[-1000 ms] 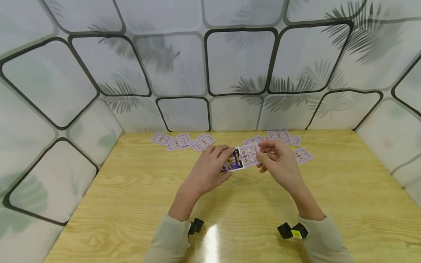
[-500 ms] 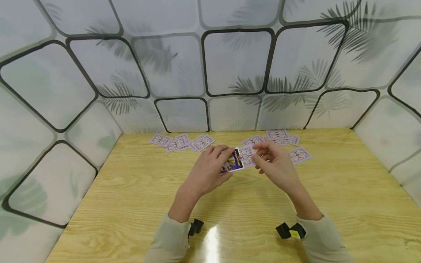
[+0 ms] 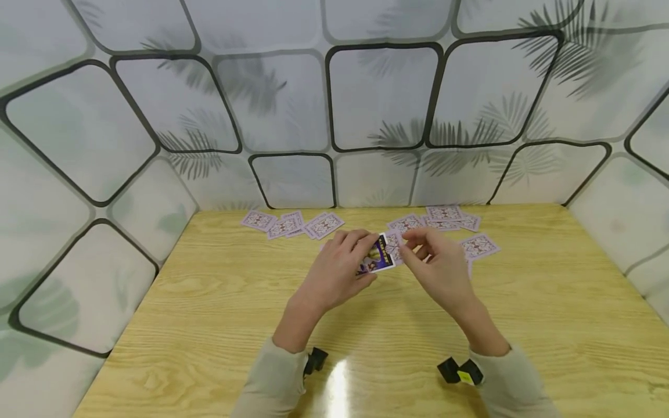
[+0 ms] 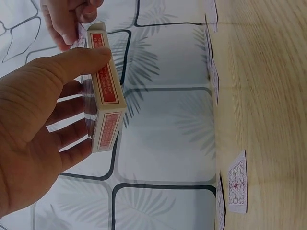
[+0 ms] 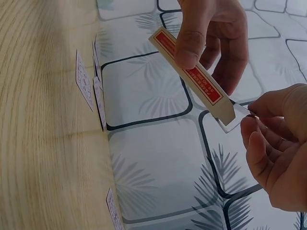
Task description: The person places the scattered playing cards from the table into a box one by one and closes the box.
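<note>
My left hand (image 3: pixel 340 267) grips a playing card box (image 3: pixel 380 255) above the table, its thumb on the narrow red-and-cream side, as the left wrist view shows. The box is tilted, with a dark blue printed face towards the head camera. At its right-hand end, my right hand (image 3: pixel 439 267) pinches a playing card (image 3: pixel 394 245) with a pink patterned back. Part of that card sticks out of the box's end; the rest is hidden by the box. How many cards are between the fingers cannot be told.
On the wooden table (image 3: pixel 219 325), several face-down playing cards (image 3: pixel 284 226) lie at the back left. Another loose group of cards (image 3: pixel 443 213) lies at the back right, with a single card (image 3: pixel 479 246) nearer. A patterned curtain (image 3: pixel 292 104) stands behind the table.
My right hand has moved left towards the box, and less of the pinched card sticks out of its end. The left hand keeps its hold on the box.
</note>
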A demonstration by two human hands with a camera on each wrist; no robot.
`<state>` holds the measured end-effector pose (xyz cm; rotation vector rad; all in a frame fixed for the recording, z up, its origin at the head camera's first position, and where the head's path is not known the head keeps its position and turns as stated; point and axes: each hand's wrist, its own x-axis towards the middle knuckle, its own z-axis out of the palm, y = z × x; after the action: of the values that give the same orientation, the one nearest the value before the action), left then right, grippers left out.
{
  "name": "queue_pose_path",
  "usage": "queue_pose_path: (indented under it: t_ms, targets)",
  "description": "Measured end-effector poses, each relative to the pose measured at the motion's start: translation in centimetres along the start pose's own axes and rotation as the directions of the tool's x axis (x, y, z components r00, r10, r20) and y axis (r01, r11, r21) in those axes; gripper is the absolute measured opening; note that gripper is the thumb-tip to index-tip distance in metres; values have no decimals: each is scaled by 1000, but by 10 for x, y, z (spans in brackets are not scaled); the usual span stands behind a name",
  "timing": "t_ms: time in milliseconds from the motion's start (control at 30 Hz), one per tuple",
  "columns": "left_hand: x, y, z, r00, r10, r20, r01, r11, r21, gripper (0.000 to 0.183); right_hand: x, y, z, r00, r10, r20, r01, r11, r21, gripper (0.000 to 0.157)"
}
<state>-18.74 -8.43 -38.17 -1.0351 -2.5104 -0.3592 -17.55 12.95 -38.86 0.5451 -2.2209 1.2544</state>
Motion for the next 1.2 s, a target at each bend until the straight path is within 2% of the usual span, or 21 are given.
queue_pose_path:
  t_ms: [333, 567, 733, 1200]
  targets:
    - [0, 1, 1, 1000, 0, -15, 0, 1000, 9, 68, -4, -3, 1, 998, -53, 22, 54, 998, -34, 15]
    - [1, 1, 0, 999, 10, -46, -9, 999, 40, 68, -4, -3, 3, 994, -93, 65, 101, 985, -139, 21]
    - [1, 0, 0, 999, 1, -38, 0, 999, 43, 68, -3, -4, 3, 992, -91, 90, 106, 980, -171, 23]
    - [1, 0, 1, 999, -8, -40, 9, 999, 42, 68, -3, -8, 0, 982, -169, 84, 184, 957, -226, 28]
